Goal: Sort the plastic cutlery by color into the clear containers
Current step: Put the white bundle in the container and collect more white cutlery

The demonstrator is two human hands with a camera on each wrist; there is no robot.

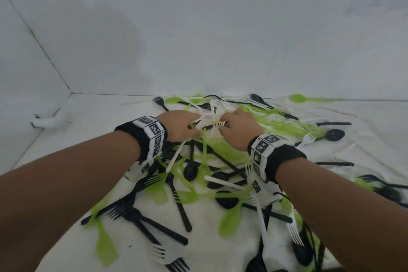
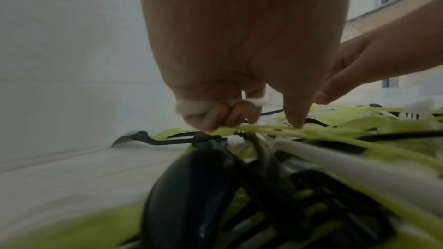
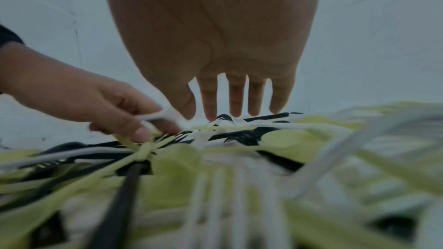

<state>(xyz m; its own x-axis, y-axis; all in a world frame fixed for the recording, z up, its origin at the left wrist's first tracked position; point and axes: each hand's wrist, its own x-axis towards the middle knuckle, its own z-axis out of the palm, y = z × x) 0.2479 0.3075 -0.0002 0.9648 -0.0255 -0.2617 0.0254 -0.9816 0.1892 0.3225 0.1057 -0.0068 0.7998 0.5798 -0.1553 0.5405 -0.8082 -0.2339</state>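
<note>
A tangled pile of black, green and white plastic cutlery [image 1: 198, 174] covers the white table. My left hand [image 1: 189, 127] is over the pile's far part, its fingers curled round white cutlery [image 1: 206, 120]; the left wrist view shows a white handle [image 2: 191, 108] held under the curled fingers [image 2: 215, 118]. My right hand [image 1: 229, 121] reaches in beside it with straight, spread fingers [image 3: 236, 97] pointing down at the white forks [image 3: 236, 120]. Whether its fingertips touch them I cannot tell. No clear container is in view.
White walls close the table at the back and left, meeting in a corner [image 1: 70, 93]. A white bracket-like object [image 1: 48, 121] lies at the left edge. Bare table surface [image 1: 95, 117] lies left of the pile. Loose spoons [image 1: 298, 97] and forks [image 1: 309, 138] are scattered right.
</note>
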